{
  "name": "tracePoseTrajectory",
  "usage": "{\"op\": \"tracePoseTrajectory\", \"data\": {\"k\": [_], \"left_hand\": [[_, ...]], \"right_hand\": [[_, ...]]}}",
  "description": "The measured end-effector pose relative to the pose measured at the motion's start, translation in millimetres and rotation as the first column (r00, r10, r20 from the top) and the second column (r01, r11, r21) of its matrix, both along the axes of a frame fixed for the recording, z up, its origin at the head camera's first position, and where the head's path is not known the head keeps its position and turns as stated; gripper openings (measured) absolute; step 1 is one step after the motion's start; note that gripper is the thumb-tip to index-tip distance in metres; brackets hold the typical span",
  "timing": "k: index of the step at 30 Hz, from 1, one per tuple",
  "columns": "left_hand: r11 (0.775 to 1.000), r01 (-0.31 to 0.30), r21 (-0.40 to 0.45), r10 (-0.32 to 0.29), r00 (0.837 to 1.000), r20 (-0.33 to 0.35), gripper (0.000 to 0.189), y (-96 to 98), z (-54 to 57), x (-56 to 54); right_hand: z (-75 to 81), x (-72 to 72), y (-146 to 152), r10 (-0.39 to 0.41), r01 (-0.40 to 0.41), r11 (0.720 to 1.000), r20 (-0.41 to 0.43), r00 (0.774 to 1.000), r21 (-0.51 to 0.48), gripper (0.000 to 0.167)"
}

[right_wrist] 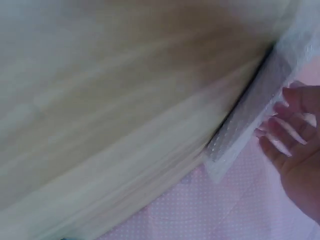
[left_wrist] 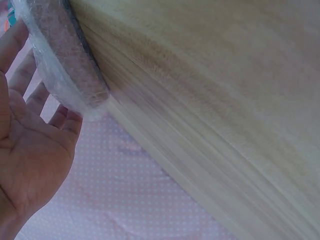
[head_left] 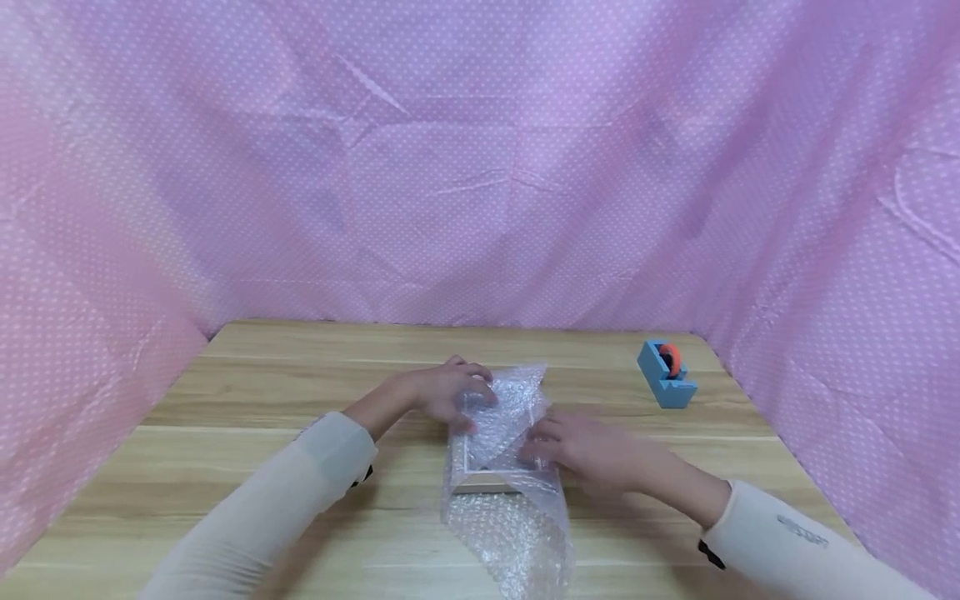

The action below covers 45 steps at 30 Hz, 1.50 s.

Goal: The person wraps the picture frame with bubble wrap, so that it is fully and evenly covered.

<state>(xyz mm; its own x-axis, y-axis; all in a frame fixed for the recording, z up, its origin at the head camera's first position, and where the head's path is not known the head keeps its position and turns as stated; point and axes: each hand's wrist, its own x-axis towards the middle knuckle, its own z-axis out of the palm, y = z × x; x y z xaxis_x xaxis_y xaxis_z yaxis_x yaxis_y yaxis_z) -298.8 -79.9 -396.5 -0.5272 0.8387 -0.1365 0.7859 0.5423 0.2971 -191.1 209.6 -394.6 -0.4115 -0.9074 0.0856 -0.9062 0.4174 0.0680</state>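
On the table, midway between the hands, lies a flat rectangular object (head_left: pixel 480 482) with a pale wooden edge and a white border line. Bubble wrap (head_left: pixel 506 417) is folded over most of it, and a loose end spreads toward the near side. My left hand (head_left: pixel 453 392) rests its spread, relaxed fingers on the wrap's far left part. At the right side my right hand (head_left: pixel 588 446), somewhat blurred, touches the wrap with loosely bent fingers. The left wrist view shows the wrapped side (left_wrist: pixel 70 65) against the fingers; the right wrist view shows the opposite wrapped side (right_wrist: pixel 250 107) beside the fingertips.
A blue tape dispenser (head_left: pixel 667 383) with an orange roll stands at the table's back right. The wooden table (head_left: pixel 300 367) ends at a pink dotted cloth (head_left: pixel 465 208) that hangs behind it and on both sides.
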Motion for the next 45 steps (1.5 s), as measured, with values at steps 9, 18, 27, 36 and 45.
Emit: {"op": "tracePoseTrajectory", "data": {"k": [9, 18, 27, 36, 45], "left_hand": [[1.000, -0.015, 0.001, 0.015, 1.000, 0.002, 0.056, 1.2, 3.2, 3.1], [1.000, -0.028, 0.012, 0.028, 0.999, 0.018, 0.056, -0.6, -0.5, 5.0], [0.998, -0.015, 0.057, 0.015, 1.000, 0.010, 0.056, -0.5, -3.8, 6.4], [0.996, -0.011, 0.088, 0.011, 1.000, 0.004, 0.054, -2.4, -4.1, 10.2], [0.993, -0.022, 0.113, 0.022, 1.000, 0.008, 0.052, -3.1, -6.4, 16.0]], "right_hand": [[-16.5, 32.8, 6.9, 0.194, -0.204, 0.979, -0.322, 0.926, 0.002, 0.042], [-24.1, 20.4, -1.3, 0.095, -0.056, 0.945, 0.107, 0.990, -0.323, 0.019], [-22.5, 11.9, -13.1, -0.096, 0.557, 0.749, 0.773, 0.627, -0.358, 0.032], [-15.5, 18.8, -32.1, -0.186, 0.927, 0.342, 0.955, 0.229, -0.155, 0.023], [-15.6, 16.9, -37.4, -0.162, 0.971, 0.230, 0.981, 0.109, -0.070, 0.020]]}}
